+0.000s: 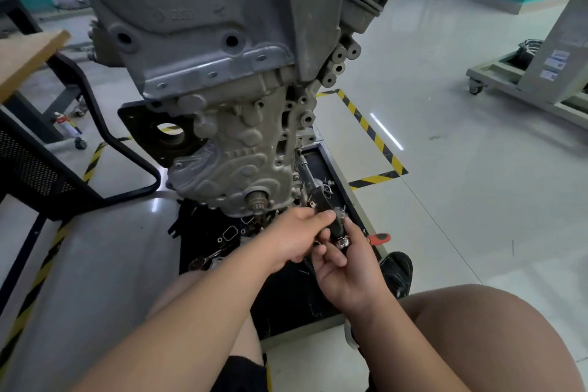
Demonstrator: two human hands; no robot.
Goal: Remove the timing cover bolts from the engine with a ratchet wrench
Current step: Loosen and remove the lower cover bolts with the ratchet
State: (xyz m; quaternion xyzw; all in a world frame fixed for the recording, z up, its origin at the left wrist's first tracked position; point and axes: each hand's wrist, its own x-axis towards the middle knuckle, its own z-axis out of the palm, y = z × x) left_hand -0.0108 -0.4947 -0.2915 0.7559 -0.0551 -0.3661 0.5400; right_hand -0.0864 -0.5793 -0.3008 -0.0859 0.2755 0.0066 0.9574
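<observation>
A grey engine (203, 25) hangs upside down on a stand, its ribbed timing cover (235, 165) facing me. A ratchet wrench (313, 191) with an extension reaches up to a bolt spot at the cover's right edge (298, 152). My left hand (296, 235) grips the wrench's black handle from the left. My right hand (346, 264) holds the handle's lower end from below, fingers curled around it. The socket end is small and partly hidden against the engine.
A black drip tray (342, 175) under the engine holds loose gaskets, bolts and small parts. A red-handled tool (378, 238) lies at the tray's right edge. A black mesh cart (35, 169) stands left, a wheeled stand (521, 83) at right. My knees and a black shoe (397, 274) are below.
</observation>
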